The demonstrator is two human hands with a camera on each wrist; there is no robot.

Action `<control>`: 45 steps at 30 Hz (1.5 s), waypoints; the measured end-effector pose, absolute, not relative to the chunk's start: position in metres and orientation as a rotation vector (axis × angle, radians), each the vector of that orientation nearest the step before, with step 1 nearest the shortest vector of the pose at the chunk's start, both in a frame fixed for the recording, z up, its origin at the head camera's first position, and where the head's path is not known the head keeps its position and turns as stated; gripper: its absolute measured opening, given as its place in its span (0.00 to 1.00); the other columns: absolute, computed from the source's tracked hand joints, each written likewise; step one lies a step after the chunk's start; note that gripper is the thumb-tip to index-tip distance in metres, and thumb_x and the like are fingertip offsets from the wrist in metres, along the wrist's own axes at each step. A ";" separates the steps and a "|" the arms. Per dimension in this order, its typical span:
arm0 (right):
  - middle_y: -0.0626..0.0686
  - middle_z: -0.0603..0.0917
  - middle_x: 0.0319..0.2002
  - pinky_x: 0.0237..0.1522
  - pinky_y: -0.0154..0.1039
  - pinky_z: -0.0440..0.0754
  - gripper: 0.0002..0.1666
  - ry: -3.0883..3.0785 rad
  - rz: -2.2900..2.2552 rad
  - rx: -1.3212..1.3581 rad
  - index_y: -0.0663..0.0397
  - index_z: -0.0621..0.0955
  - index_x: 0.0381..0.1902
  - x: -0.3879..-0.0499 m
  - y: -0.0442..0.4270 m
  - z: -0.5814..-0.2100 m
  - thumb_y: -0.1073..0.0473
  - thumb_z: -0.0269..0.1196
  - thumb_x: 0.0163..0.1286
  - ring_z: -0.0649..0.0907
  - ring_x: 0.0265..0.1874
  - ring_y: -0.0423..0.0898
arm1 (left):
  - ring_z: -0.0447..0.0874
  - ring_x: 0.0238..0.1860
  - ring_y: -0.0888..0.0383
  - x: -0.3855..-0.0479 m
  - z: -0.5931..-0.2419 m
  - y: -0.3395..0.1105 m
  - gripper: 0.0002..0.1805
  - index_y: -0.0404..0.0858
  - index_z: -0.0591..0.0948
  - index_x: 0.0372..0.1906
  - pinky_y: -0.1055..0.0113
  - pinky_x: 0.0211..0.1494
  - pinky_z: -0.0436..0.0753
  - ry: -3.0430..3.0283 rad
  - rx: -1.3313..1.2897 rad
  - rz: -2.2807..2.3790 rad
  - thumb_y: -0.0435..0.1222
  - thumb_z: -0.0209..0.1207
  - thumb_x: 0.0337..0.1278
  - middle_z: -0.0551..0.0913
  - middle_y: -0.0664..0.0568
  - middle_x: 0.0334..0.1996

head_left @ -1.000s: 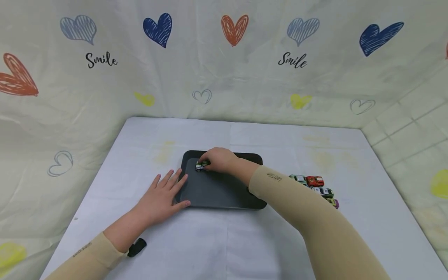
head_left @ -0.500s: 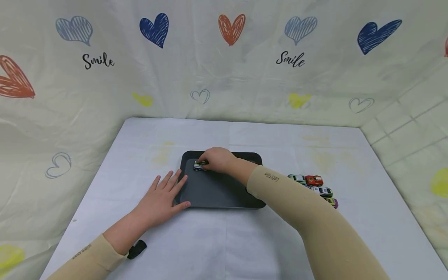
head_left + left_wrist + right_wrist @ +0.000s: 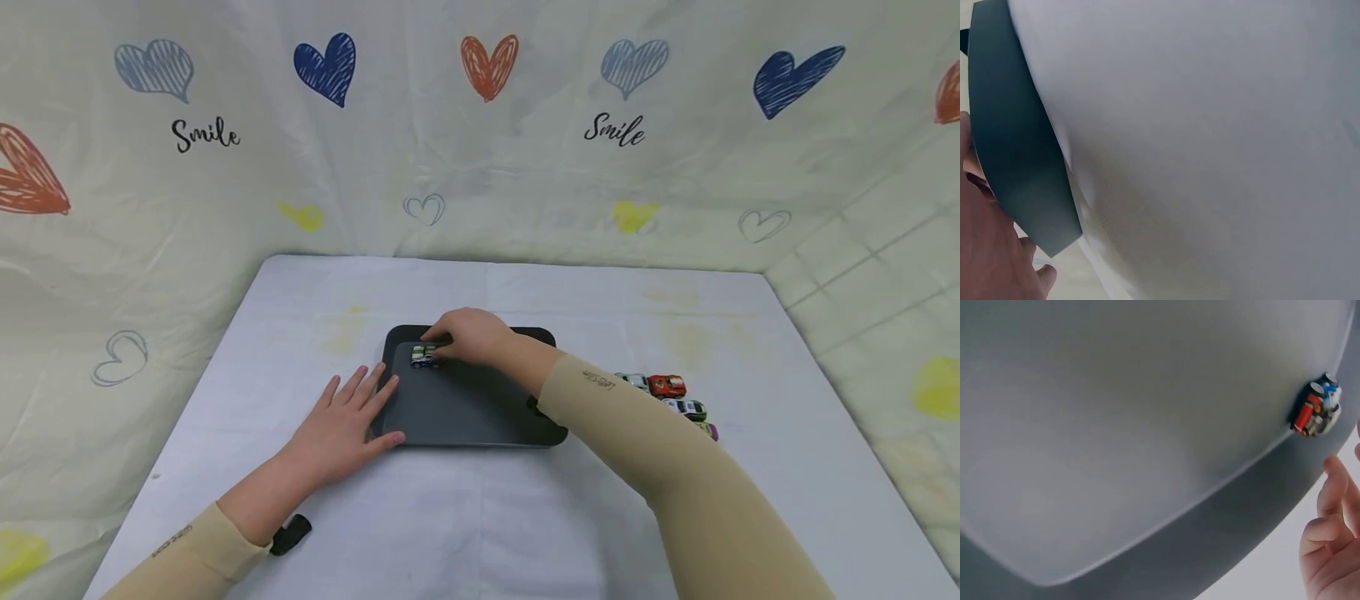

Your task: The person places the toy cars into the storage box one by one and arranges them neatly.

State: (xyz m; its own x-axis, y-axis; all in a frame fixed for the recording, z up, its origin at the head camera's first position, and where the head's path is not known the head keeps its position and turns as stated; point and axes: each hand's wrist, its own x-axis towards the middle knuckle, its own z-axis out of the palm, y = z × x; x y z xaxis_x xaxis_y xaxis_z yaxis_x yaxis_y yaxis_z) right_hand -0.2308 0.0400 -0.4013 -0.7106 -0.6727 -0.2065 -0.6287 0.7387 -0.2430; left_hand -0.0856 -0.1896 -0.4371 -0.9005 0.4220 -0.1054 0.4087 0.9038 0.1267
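The car (image 3: 423, 357) sits in the tray (image 3: 472, 408) at its 10 o'clock, near the inner wall. The right hand (image 3: 472, 337), at the tray's 12 o'clock, pinches nothing: its wrist view shows a gap between fingertip and car, though that view's edge cuts off part of the hand. The left hand (image 3: 335, 437) is spread against the rim at 8 o'clock; its wrist view catches only part of it. At 3 o'clock, other cars (image 3: 667, 385) are partly hidden by the right sleeve (image 3: 652, 442), their number unclear.
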 end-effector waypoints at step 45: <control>0.51 0.85 0.55 0.45 0.46 0.82 0.23 2.674 -0.432 -0.793 0.45 0.84 0.59 -0.161 0.275 -0.386 0.52 0.69 0.66 0.83 0.47 0.50 | 0.42 0.79 0.44 -0.088 -0.444 -0.193 0.47 0.48 0.54 0.80 0.40 0.76 0.44 2.920 0.638 0.225 0.69 0.46 0.64 0.45 0.49 0.80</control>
State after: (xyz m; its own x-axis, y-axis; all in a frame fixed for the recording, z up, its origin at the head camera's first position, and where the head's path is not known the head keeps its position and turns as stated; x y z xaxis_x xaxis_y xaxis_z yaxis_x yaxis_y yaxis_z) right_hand -0.1615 0.2749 -0.3861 -0.7955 -0.5672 -0.2132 -0.4712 0.8003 -0.3708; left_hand -0.0877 -0.1934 -0.4438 -0.8995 0.4233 -0.1084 0.4018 0.8987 0.1759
